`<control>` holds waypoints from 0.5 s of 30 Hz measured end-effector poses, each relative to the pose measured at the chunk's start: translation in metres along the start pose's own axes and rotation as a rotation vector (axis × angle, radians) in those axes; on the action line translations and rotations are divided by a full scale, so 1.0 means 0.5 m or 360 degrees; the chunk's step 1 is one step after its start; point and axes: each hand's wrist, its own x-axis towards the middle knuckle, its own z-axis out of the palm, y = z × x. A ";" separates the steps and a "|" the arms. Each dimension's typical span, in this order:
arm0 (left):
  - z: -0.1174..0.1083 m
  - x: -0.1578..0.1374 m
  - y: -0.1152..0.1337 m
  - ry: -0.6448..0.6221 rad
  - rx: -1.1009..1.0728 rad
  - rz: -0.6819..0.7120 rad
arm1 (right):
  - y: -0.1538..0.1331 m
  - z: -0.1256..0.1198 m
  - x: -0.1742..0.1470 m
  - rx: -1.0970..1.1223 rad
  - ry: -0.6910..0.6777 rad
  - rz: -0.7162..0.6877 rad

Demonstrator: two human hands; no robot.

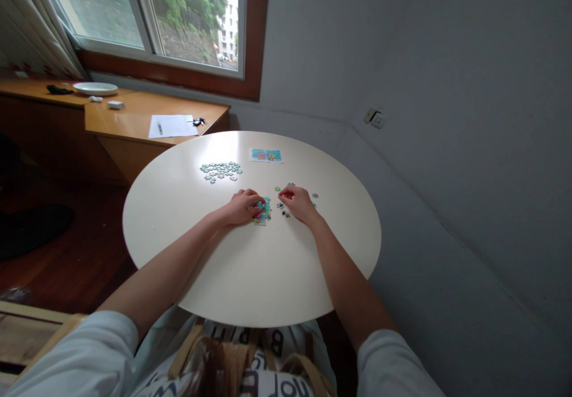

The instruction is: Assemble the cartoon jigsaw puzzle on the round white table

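A small, partly joined jigsaw puzzle (263, 212) in teal, pink and yellow lies flat on the white round table (232, 266). My left hand (243, 207) rests at its left side, fingers curled and pressed onto its upper left part, which they cover. Just right of the puzzle, my right hand (299, 202) is closed in a pinch above the table. A reddish bit shows at its fingers, seemingly a jigsaw piece, mostly hidden. Below those fingertips lie two dark loose pieces (286, 214). A yellow-green piece (277, 189) and several others lie around the right hand.
Several pale teal jigsaw pieces (221, 170) are spread at the table's far left. Behind the hands lies a picture card (266, 155). A wooden desk (134, 108) by the window bears paper (172, 126), keys (199, 121) and a white plate (95, 89). A wall (447, 146) stands to the right.
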 end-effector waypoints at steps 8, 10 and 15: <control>0.004 0.002 -0.004 0.0000 -0.0033 -0.0007 | 0.015 -0.035 0.010 -0.0014 0.0315 0.0022; 0.005 0.002 -0.006 -0.0003 -0.0039 -0.0002 | 0.019 -0.047 0.011 -0.0014 0.0391 0.0046; 0.004 0.001 -0.007 -0.0005 -0.0047 0.0007 | 0.024 -0.068 0.014 -0.0030 0.0541 0.0109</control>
